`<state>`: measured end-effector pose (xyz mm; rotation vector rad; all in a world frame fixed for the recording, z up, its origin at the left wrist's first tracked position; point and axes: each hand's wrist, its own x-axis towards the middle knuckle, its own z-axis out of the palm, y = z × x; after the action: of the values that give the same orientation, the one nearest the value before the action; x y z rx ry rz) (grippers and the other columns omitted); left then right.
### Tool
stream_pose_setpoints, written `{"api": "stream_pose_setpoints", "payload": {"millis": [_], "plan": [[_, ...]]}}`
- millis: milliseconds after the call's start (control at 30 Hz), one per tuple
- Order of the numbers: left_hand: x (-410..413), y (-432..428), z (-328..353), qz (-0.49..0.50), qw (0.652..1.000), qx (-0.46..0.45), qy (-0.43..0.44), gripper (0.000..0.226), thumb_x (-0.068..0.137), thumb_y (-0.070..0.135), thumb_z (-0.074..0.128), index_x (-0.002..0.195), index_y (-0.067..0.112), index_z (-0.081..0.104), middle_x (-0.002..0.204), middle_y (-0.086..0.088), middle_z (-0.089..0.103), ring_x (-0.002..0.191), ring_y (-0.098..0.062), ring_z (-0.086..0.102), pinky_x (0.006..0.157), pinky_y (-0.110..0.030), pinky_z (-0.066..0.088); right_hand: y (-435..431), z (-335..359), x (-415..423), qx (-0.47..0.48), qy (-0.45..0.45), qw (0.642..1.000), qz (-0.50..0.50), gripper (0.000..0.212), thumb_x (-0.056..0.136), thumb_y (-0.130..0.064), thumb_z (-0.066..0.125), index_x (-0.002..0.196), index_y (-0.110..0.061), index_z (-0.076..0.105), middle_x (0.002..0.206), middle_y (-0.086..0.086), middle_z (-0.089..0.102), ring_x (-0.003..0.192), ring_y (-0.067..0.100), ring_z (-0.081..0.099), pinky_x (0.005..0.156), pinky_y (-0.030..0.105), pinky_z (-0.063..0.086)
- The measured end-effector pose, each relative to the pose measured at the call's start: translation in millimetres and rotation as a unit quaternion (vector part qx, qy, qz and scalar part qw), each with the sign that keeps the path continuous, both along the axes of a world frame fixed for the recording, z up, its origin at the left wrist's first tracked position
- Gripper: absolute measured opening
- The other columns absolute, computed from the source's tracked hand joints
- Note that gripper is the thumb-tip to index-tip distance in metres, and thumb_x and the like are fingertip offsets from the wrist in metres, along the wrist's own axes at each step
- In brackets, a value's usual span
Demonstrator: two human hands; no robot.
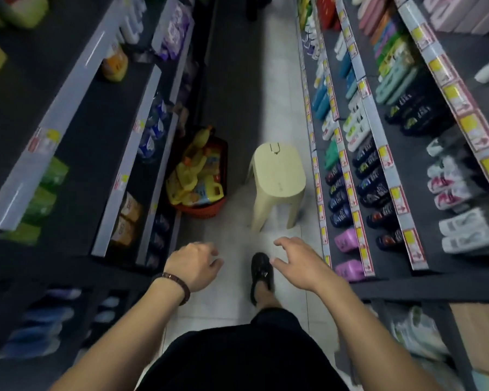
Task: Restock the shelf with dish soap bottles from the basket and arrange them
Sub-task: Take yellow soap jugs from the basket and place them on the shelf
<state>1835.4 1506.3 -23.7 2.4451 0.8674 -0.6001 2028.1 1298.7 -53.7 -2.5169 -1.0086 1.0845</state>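
I hold my left hand and right hand released, empty, since the basket of dish soap bottles sits ahead on the floor beside the stool.

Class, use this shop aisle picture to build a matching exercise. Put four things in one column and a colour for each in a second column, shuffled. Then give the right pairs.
Things:
1. basket
2. stool
3. shoe
4. bottles in the basket

Colours:
a. black
b. yellow
c. red
d. cream

Pairs: 1-c, 2-d, 3-a, 4-b
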Motion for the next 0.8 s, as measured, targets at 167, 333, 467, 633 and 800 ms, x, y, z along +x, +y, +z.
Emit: {"api": "stream_pose_setpoints", "payload": {"millis": [167,333,467,633,800], "plan": [[73.6,52.9,5.3,0.052,0.998,-0.008,0.017,0.043,0.088,0.065,0.046,0.117,0.037,0.064,0.117,0.005,0.072,0.104,-0.022,0.071,0.086,-0.043,0.061,60.5,-5.8,95.4,-0.001,0.008,0.999,0.037,0.055,0.101,-0.052,0.056,0.15,-0.028,0.046,0.153,0.002,0.048,0.143,0.024,0.045,0.118,0.044,0.041],[130.4,100.1,15.8,0.117,0.993,-0.014,-0.004,0.038,0.091,0.06,0.05,0.113,0.034,0.066,0.113,0.007,0.071,0.105,-0.018,0.069,0.088,-0.04,0.059,127.3,-9.3,175.2,-0.034,0.027,0.996,0.078,0.057,0.101,-0.05,0.056,0.152,-0.026,0.046,0.153,0.005,0.045,0.144,0.03,0.044,0.118,0.047,0.041],[166.0,139.9,24.7,0.173,0.983,-0.054,-0.04,0.031,0.097,0.054,0.057,0.117,0.034,0.069,0.112,0.011,0.071,0.105,-0.012,0.068,0.091,-0.035,0.059,183.0,-6.5,215.8,-0.039,0.014,0.994,0.106,0.054,0.102,-0.047,0.058,0.15,-0.025,0.047,0.145,0.005,0.048,0.138,0.028,0.048,0.115,0.045,0.044],[201.7,204.4,17.1,0.186,0.98,-0.049,-0.045,0.04,0.094,0.059,0.054,0.119,0.032,0.07,0.117,0.006,0.074,0.108,-0.017,0.07,0.09,-0.036,0.059,256.9,-3.5,244.8,-0.038,0.009,0.99,0.134,0.052,0.101,-0.051,0.056,0.147,-0.03,0.046,0.14,0.0,0.051,0.132,0.025,0.054,0.11,0.044,0.047],[219.6,269.4,6.8,0.2,0.978,-0.05,-0.038,0.039,0.09,0.063,0.049,0.111,0.035,0.066,0.111,0.007,0.072,0.103,-0.019,0.07,0.086,-0.038,0.06,328.3,10.0,256.8,-0.047,-0.001,0.986,0.16,0.056,0.102,-0.051,0.057,0.152,-0.03,0.043,0.148,0.001,0.048,0.142,0.024,0.048,0.117,0.043,0.043]]}}
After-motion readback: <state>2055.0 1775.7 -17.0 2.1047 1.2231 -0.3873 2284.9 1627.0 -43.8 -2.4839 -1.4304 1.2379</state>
